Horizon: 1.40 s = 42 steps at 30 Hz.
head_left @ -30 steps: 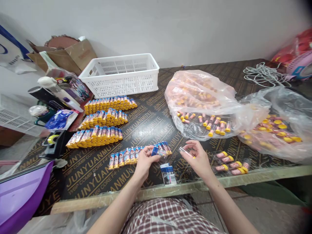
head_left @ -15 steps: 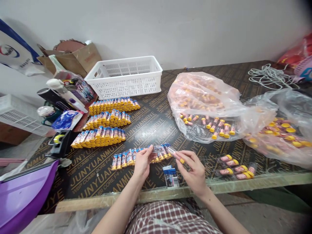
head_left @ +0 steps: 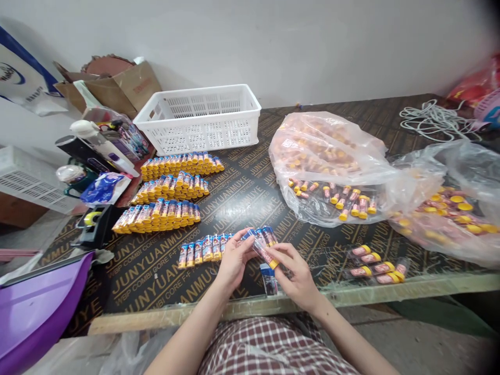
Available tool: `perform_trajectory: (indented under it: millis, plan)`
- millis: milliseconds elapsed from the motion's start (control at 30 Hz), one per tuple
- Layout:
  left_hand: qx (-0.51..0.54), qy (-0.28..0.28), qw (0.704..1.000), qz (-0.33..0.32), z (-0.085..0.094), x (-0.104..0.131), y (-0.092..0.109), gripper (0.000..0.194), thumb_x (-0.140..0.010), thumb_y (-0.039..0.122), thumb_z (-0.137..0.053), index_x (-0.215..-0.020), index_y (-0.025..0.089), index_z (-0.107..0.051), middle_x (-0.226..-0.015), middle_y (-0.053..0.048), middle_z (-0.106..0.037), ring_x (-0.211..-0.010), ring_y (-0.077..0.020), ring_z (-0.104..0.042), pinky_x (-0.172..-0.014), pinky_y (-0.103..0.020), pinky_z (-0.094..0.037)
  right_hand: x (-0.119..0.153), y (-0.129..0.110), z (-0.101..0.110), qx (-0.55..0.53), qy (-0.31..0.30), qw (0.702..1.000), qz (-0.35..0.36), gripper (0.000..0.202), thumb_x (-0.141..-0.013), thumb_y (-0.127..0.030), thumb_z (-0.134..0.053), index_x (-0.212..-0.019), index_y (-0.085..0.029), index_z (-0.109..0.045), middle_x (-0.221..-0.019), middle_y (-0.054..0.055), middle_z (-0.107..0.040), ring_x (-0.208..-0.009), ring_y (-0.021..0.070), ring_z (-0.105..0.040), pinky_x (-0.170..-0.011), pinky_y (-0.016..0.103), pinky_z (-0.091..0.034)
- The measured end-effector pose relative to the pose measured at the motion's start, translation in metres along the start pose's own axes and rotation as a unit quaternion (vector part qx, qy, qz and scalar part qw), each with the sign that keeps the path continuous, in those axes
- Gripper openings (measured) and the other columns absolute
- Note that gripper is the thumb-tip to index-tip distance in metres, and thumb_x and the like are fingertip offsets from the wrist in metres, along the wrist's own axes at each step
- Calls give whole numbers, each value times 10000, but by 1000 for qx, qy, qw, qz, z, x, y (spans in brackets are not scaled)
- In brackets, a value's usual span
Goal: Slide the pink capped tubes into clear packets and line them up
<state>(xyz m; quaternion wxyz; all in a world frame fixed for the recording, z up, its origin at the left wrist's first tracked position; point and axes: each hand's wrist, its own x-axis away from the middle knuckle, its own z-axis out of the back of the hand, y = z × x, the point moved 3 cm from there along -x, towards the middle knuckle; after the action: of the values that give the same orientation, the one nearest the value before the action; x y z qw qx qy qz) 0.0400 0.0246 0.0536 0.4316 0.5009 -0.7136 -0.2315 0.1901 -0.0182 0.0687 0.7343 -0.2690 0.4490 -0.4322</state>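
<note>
My right hand (head_left: pixel 292 271) pinches a clear tube with a yellow cap (head_left: pixel 272 262) near its capped end. At the tube's other end, the fingers of my left hand (head_left: pixel 236 258) close on a small blue and clear wrapper (head_left: pixel 249 235). Just beyond my hands lies a row of tubes in blue wrappers (head_left: pixel 208 248), partly hidden by my left hand. Below the tube, a stack of flat blue wrappers (head_left: pixel 269 281) rests by the table's front edge. Several unwrapped yellow-capped tubes (head_left: pixel 360 271) lie to the right of my right hand.
Three stacked piles of wrapped tubes (head_left: pixel 162 216) stand at the left, before a white basket (head_left: pixel 203 127). Clear bags of tubes (head_left: pixel 332 156) cover the right side. A tape dispenser (head_left: pixel 94 224), bottles (head_left: pixel 97 140) and a purple scoop-like object (head_left: pixel 47 307) are at the far left.
My right hand has moved left with the tube, bringing it to the wrapper at my left hand. The view has shifted slightly.
</note>
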Motion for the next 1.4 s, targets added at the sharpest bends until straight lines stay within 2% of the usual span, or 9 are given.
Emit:
perform_trajectory:
  millis: [67, 167, 300, 467, 1100, 1167, 1267, 1333, 1400]
  plan:
    - [-12, -17, 999, 29, -1, 2, -1, 337, -649, 317, -782, -916, 148, -666, -792, -30, -681, -657, -107, -610, -630, -227, -502, -1, 3, 1, 14, 11, 1000, -6, 549, -792, -74, -492, -1292, -300, -499, -1112, 64, -504, -1034, 194, -565, -924, 368, -495]
    - [-48, -82, 993, 67, -4, 7, -4, 278, -663, 332, -772, -812, 111, -692, -744, -48, -672, -625, -97, -593, -601, -204, -478, -4, 3, 4, 20, 8, 1000, -8, 716, -697, -66, -540, -1362, -283, -387, -1264, 89, -432, -1190, 248, -472, -1001, 428, -435]
    - [-63, -133, 984, 99, -10, 14, -8, 308, -668, 342, -766, -865, 110, -712, -773, -59, -676, -635, -94, -580, -592, -194, -456, -6, 4, 4, -21, -61, 998, 4, 839, -623, -54, -523, -1406, -245, -290, -1449, 95, -314, -1347, 290, -304, -1093, 484, -316]
    - [-59, -117, 984, 119, -12, 18, -10, 320, -609, 335, -805, -814, 109, -710, -683, -23, -645, -576, -80, -556, -569, -196, -446, -1, 11, 1, -66, -91, 994, -1, 866, -598, -45, -514, -1409, -249, -286, -1369, 76, -449, -1261, 255, -440, -1067, 438, -378]
    - [-72, -102, 987, 103, -9, 19, -11, 339, -592, 366, -801, -771, 109, -671, -693, -36, -653, -585, -105, -581, -592, -236, -469, -3, 6, -5, -114, -73, 991, 3, 891, -607, -37, -534, -1422, -249, -242, -1394, 88, -412, -1244, 265, -459, -1029, 432, -424]
    - [-93, -65, 990, 79, 3, 17, -1, 362, -563, 388, -808, -743, 116, -651, -667, -28, -650, -560, -106, -573, -584, -244, -472, -5, 5, -1, -103, -80, 991, 1, 891, -646, -74, -587, -1434, -249, -209, -1448, 100, -330, -1262, 275, -432, -1043, 449, -402]
    - [-190, 50, 980, -8, 42, 11, 30, 393, -499, 413, -822, -670, 137, -601, -576, 1, -619, -512, -109, -551, -536, -233, -445, -8, 13, 11, -91, -59, 994, -20, 883, -712, -169, -641, -1448, -265, -164, -1495, 106, -236, -1263, 284, -418, -1045, 480, -380]
    - [-300, 140, 942, -64, 76, 9, 53, 409, -479, 428, -820, -669, 148, -590, -534, 21, -593, -486, -114, -537, -500, -226, -412, -8, 23, 22, -85, -27, 995, -42, 832, -757, -204, -626, -1447, -289, -168, -1484, 98, -263, -1239, 275, -442, -1030, 486, -388]
    - [-418, 218, 876, -98, 106, 8, 69, 425, -490, 452, -805, -721, 154, -611, -505, 35, -569, -468, -124, -526, -482, -229, -381, -8, 33, 31, -73, -4, 996, -57, 772, -784, -223, -612, -1436, -304, -207, -1460, 90, -308, -1220, 269, -461, -1011, 481, -404]
